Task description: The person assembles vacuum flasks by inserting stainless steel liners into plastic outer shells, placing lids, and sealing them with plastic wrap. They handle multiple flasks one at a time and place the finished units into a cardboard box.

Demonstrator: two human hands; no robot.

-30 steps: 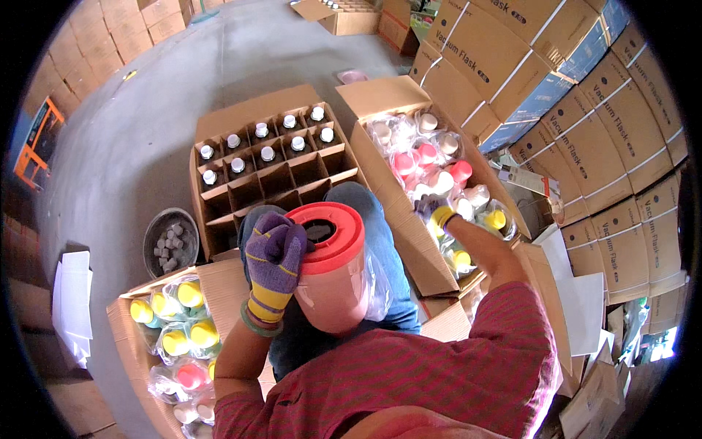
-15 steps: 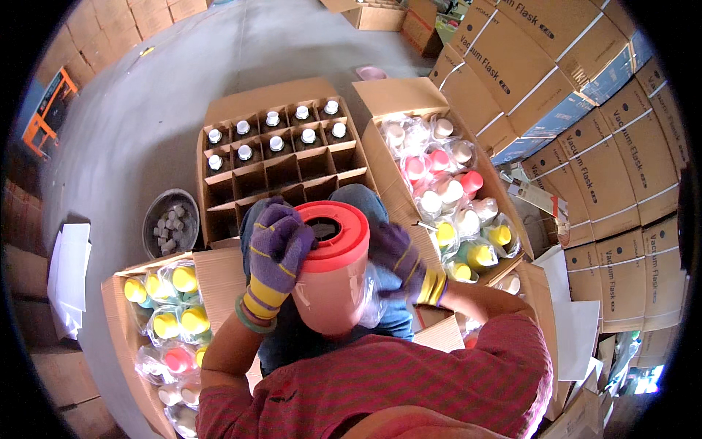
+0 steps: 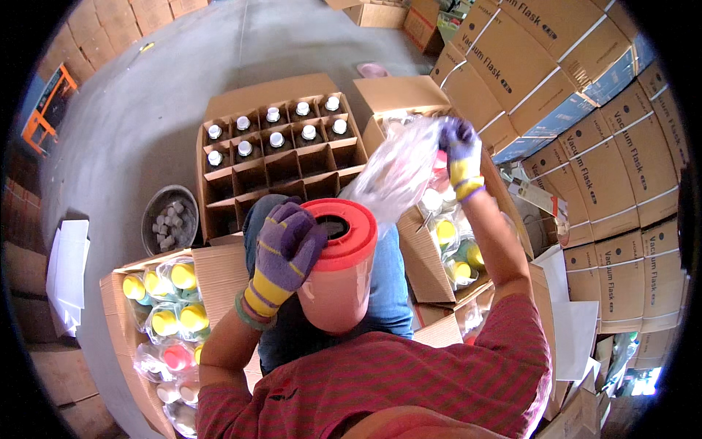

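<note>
Between my knees stands a red flask body, a pinkish-red cylinder with a brighter red rim and a dark round hole in its upper end. My left hand, in a purple and yellow knit glove, is closed on the rim's left side. Out to the right, my gloved right hand is raised and grips the end of a crumpled clear plastic bag. The bag trails down toward the flask's rim and partly covers the carton on the right.
Ahead, a divided carton holds several dark, white-tipped bottles. Bagged flasks fill the right carton and left carton. A metal bowl of small grey blocks sits at left. Stacked cartons rise at right.
My right hand has moved from beside the flask up and to the right, pulling the plastic bag away from it. My left hand stays on the rim; the flask has shifted slightly right.
</note>
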